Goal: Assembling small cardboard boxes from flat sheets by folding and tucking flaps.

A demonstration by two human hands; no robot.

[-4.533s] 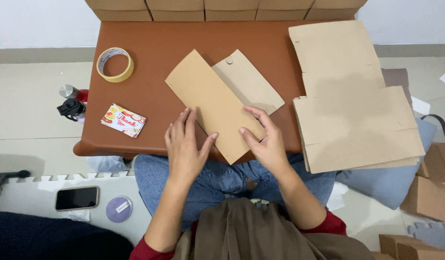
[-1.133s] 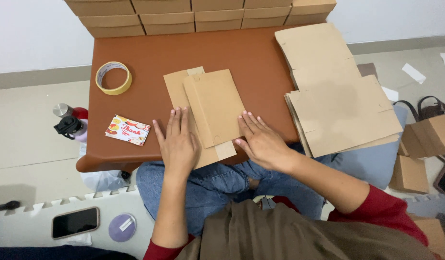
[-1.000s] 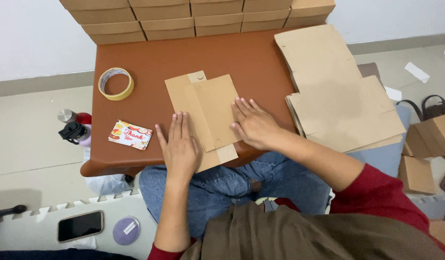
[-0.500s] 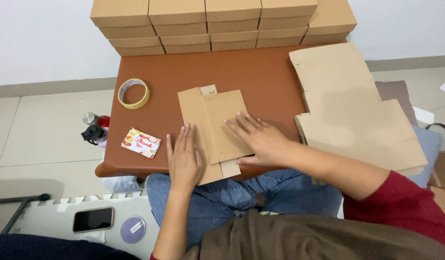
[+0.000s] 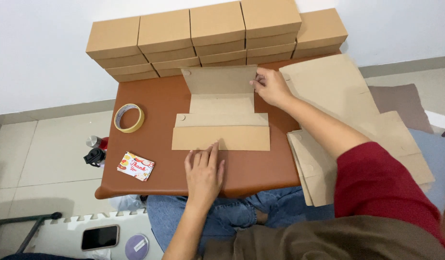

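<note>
cardboard sheet [image 5: 221,120]: plain kraft brown, no print
table [image 5: 155,103]: reddish-brown, smooth
stacked boxes [image 5: 213,36]: same kraft brown
tape roll [image 5: 129,118]: pale yellow-tan ring
card [image 5: 136,166]: white, with red and yellow print
sleeve [image 5: 376,188]: dark red
jeans [image 5: 232,216]: blue denim
floor [image 5: 39,144]: pale beige tiles

Home packing corner | kraft boxes [image 5: 217,36] stacking up against the white wall beyond the hands | low brown table [image 5: 155,120] sitting on tile floor | foam mat [image 5: 68,231], phone [image 5: 100,237] lying nearside
</note>
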